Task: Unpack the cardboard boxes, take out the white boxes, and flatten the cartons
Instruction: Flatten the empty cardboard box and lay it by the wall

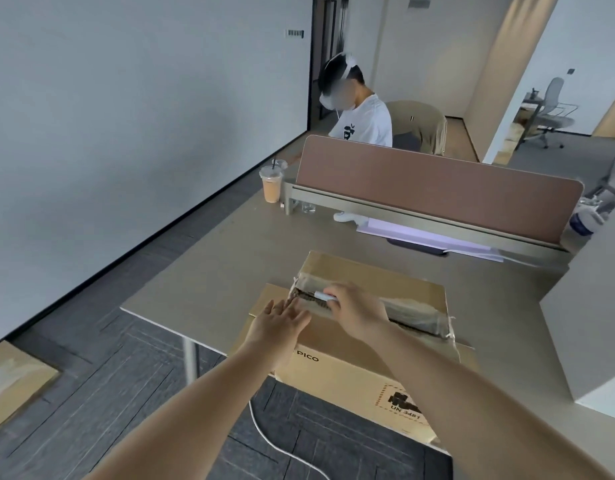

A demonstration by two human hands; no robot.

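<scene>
Brown cardboard box is sitting at the near edge of the table, right in front of me, PICO print facing my way, top flaps taped shut. My left fingers are lying flat and relaxed on the lid just beside the seam, gripping nothing. My right fingers are curling round a small white tool, its tip sitting on the tape near the seam's ragged left end. Further back an iced drink cup is standing by the brown divider, and a white cable is trailing over the floor.
</scene>
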